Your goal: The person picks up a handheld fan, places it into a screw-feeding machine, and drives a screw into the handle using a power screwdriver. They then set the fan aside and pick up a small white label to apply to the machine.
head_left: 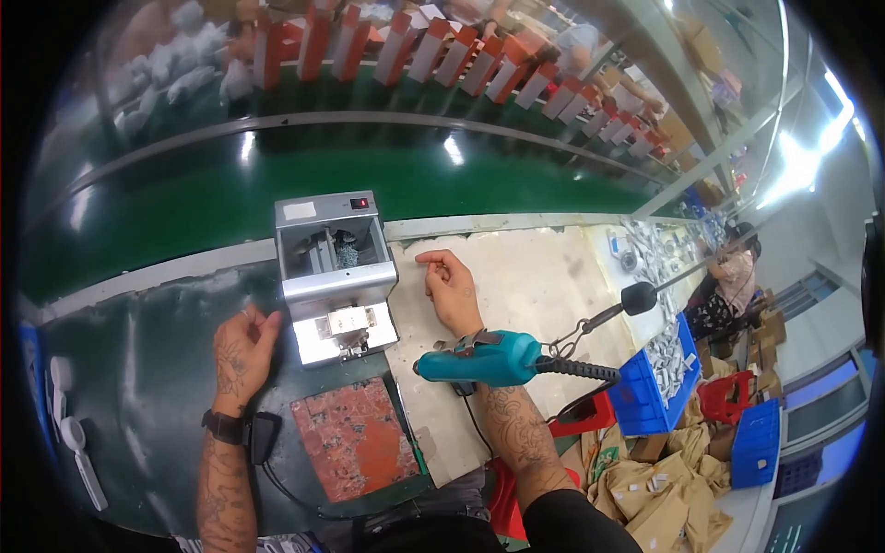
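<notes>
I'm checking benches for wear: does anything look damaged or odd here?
Yes. The red pad on the near side of the silver machine looks worn: dark patches break up its surface. The tan sheet beside it is blotched, with dark marks along its far edge. Whether that's damage or dirt, I can't tell.

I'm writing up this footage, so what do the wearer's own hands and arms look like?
The bare left hand and left forearm are tattooed, with a black wristband and, beside it, a cabled black box. The bare right hand has a dark wrist strap; the right forearm is tattooed, the sleeve black.
</notes>
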Motion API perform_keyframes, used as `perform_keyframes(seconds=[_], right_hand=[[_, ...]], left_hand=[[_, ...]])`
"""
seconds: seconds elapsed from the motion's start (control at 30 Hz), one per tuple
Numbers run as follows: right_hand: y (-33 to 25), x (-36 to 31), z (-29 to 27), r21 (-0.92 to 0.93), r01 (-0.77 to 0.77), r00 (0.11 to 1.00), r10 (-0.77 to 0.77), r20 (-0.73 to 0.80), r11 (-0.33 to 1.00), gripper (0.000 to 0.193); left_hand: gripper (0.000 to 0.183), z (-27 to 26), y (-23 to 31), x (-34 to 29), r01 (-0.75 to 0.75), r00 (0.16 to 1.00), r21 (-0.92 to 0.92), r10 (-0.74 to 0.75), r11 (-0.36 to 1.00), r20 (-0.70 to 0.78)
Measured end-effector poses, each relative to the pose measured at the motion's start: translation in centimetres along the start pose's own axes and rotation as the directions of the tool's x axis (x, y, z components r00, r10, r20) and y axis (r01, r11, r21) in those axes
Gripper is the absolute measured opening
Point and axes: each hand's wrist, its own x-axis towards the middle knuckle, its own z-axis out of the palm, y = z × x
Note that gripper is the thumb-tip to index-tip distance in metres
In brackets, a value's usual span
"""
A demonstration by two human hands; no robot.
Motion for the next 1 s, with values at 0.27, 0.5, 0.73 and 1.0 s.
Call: perform_keyframes(seconds=[0.27,0.5,0.73,1.0], right_hand=[[0.21,0.11,0.04,0.021,0.027,0.999,-0.026,-0.036,0.999,0.029],[0.16,-0.07,-0.05,-0.065,0.05,0.999,-0.051,-0.019,0.997,0.029],[-0.26,-0.15,-0.37,-0.083,0.078,0.997,-0.076,0.027,0.993,0.032],[0.09,-0.04,-0.4,-0.105,0.087,0.996,-0.087,0.004,0.991,0.031]], left_hand=[[0.036,0.0,0.26,0.0,0.016,1.0,-0.029,-0.016,0.999,0.01],[0.037,-0.05,0.25,0.04,0.035,0.999,-0.021,-0.034,0.999,0.025],[0.037,0.14,0.16,0.01,0.014,1.0,-0.027,-0.014,1.0,0.012],[0.037,0.0,0.32,0.06,0.005,1.0,-0.013,-0.005,1.0,0.014]])
